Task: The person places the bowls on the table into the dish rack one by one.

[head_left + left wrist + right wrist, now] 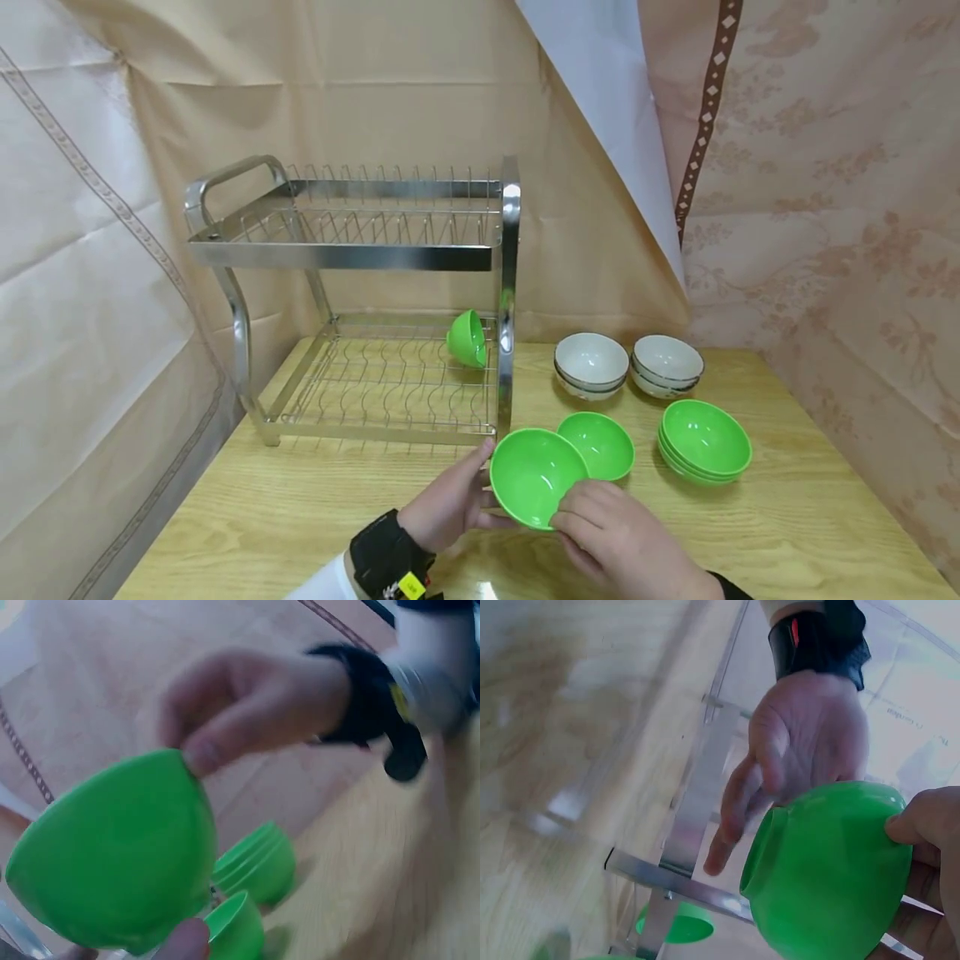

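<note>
Both hands, left (450,504) and right (618,537), pinch the green plastic bowl (534,477); probably firm enough, keep it level.

Far left on the pale wooden counter (300,500): two-tier steel dish rack (360,300), with a small green plastic bowl (467,338) tipped in its lower tier. Right of it, far: two stacks of white ceramic bowls (628,365). Nearer: single green bowl (600,443), stacked green bowls (705,440) to its right. Nearest: green bowl (534,477) between left hand (450,504) and right hand (618,533).

Bright, even light; head view sharp, both wrist views motion-blurred.
</note>
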`<state>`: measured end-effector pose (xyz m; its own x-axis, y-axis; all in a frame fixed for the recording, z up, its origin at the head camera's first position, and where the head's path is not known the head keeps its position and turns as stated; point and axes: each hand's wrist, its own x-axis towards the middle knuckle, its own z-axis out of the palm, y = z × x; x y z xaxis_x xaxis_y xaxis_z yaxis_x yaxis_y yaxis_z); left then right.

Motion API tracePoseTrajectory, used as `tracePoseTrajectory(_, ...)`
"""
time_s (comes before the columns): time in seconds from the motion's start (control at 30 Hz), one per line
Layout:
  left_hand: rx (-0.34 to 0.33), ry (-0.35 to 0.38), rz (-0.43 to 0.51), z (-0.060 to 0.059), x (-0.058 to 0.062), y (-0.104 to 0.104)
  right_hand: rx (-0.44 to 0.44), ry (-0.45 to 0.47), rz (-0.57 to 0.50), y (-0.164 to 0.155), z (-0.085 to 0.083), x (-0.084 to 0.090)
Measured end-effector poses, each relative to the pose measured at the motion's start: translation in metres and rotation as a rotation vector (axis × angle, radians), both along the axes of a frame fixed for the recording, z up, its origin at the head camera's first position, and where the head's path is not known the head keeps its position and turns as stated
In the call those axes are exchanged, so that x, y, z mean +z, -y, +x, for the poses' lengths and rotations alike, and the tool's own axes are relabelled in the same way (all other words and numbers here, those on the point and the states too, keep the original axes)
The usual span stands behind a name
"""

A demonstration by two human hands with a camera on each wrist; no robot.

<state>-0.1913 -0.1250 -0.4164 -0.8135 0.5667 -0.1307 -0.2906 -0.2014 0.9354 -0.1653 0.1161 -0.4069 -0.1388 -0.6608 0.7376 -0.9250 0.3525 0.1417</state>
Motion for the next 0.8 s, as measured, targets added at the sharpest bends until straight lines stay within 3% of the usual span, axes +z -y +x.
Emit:
tracePoseTrajectory(0.17,-0.077,0.051,0.041,-0.001,0.0,0.003,0.038,-0.006,0.03,0.002,0.001,-0.002)
tracePoseTrajectory(0.3,-0.081,0.06,0.038,-0.002,0.001,0.005,0.037,-0.004,0.04,0.002,0.002,-0.002)
tracePoseTrajectory(0.47,-0.025,0.051,0.015,-0.001,0.002,0.009,0.032,0.017,0.045,0.004,0.001,-0.005)
tracePoseTrajectory(0.8,0.119,-0.061,-0.111,-0.004,0.015,0.016,-0.054,0.139,0.078,0.002,-0.005,-0.014)
